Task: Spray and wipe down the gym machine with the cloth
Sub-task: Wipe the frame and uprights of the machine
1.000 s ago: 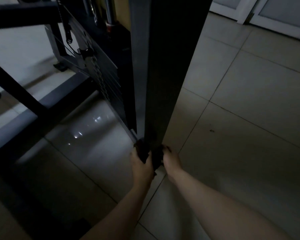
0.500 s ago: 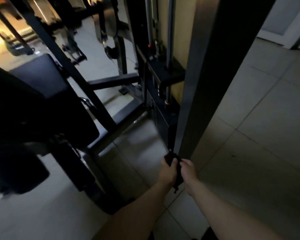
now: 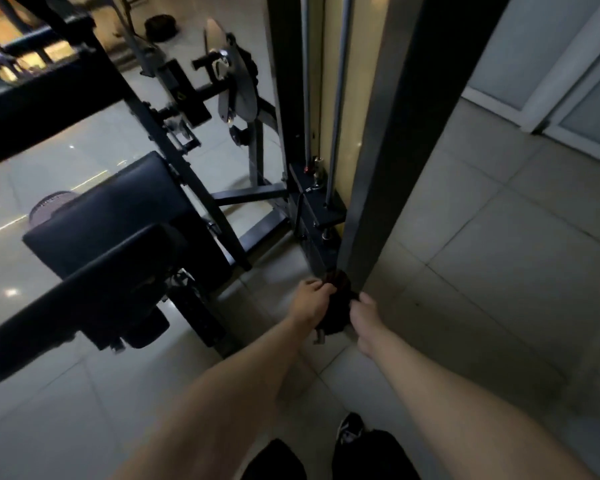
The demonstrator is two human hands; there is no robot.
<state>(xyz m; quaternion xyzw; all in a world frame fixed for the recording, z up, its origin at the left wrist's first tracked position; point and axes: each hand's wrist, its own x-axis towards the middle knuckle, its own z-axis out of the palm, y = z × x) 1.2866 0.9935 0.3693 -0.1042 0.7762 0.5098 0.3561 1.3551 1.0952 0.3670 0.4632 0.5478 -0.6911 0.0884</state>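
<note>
At the foot of a gym machine [image 3: 243,188] in a dim room with a pale tiled floor [image 3: 499,271], a person looks down along two bare forearms. Both hands meet low down, where a tall dark post [image 3: 392,133] at the machine's right edge reaches the floor. The left hand [image 3: 314,301] has its fingers curled into a dark cloth [image 3: 336,308]. The right hand [image 3: 368,318] holds the same cloth from the other side, though its fingers are mostly hidden. The cloth is bunched between the hands, pressed against the base of the post and touching it.

This looks like the wiping step, at the very bottom of the post. No spray bottle is in view. The next move probably calls for keeping the cloth snug round the post and sliding it along the metal, or shifting to another part of the frame.

Just left of the post stand the weight stack [image 3: 314,216] and two thin bright rods [image 3: 338,98] rising from it. These sit very close, so there is little room for fingers on that side. Further left is a dark padded seat [image 3: 111,209] on slanted bars, with a thick padded bar [image 3: 66,299] crossing in front of it. The person's shoe [image 3: 350,427] and dark trouser legs show at the bottom edge. Pale doors [image 3: 568,81] stand at the far right, well apart from the hands.
</note>
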